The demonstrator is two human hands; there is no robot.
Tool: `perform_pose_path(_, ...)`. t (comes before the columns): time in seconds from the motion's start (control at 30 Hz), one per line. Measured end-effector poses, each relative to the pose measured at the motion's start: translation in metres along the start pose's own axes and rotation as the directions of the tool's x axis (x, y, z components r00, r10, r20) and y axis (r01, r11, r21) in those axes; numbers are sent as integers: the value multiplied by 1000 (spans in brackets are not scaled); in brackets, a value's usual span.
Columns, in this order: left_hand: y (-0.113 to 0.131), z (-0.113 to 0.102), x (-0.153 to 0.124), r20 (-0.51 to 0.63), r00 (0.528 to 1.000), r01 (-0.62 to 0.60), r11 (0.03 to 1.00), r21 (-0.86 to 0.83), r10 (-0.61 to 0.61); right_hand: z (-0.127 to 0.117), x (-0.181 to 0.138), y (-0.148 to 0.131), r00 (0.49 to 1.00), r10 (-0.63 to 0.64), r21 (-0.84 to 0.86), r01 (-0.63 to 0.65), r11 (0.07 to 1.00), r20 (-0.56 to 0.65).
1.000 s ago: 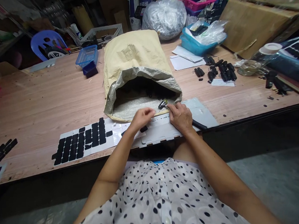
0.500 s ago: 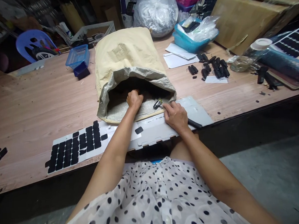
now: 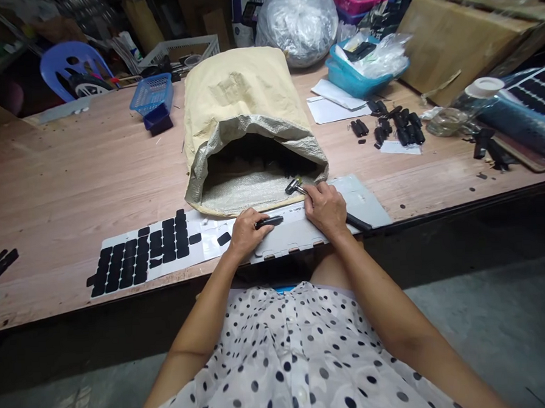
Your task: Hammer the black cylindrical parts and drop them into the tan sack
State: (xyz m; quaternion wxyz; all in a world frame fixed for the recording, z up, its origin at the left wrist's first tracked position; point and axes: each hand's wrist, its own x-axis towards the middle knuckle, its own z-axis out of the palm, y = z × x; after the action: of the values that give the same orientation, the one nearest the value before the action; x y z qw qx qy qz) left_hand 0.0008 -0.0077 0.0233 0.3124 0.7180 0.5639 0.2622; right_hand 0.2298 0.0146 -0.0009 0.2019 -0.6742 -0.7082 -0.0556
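My left hand [image 3: 247,234] pinches a small black plastic part [image 3: 271,221] above the grey-white board [image 3: 296,230] at the table's front edge. In my right hand [image 3: 326,208] is a small hammer [image 3: 294,186], its metal head pointing toward the sack and its black handle sticking out behind the hand. Just beyond both hands lies a cream sack [image 3: 243,84], its silvery-lined mouth open toward me. Dark pieces inside it are too shadowed to make out. Left of my left hand, one loose black pad [image 3: 224,239] lies beside the rows of black rounded pads [image 3: 130,260] on white sheets.
Several black cylindrical parts [image 3: 403,127] lie at the right, below a blue basin [image 3: 357,81] with plastic bags. A cardboard box [image 3: 460,42] and a clear jar [image 3: 481,95] stand further right. Blue baskets [image 3: 151,94] sit left of the sack.
My left hand has come out of the sack's mouth and now holds a black part over the board. My right hand keeps the hammer in nearly the same place.
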Motion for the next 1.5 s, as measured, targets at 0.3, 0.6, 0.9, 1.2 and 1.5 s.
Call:
perform_pose_path(0.3, 3, 6, 4, -31, 999, 36, 999, 5, -36, -1, 0, 4, 1000, -20, -10, 20, 1000, -13)
perform_pose_path(0.6, 7, 6, 4, -31, 998, 55, 998, -8, -55, -16, -7, 3, 998, -8, 188, 19, 982, -61)
perform_pose_path(0.9, 5, 8, 7, -34, 997, 67, 996, -62, -69, -41, -33, -21, 994, -52, 694, -27, 720, 93)
perform_pose_path(1.2, 5, 7, 8, -18, 998, 64, 995, -81, -66, -48, -48, -39, 981, -190, 612, 124, 781, 45)
perform_pose_path(1.5, 0, 12, 8, -41, 998, 38, 999, -31, -39, -48, -52, -33, 983, -181, 524, 149, 838, 9)
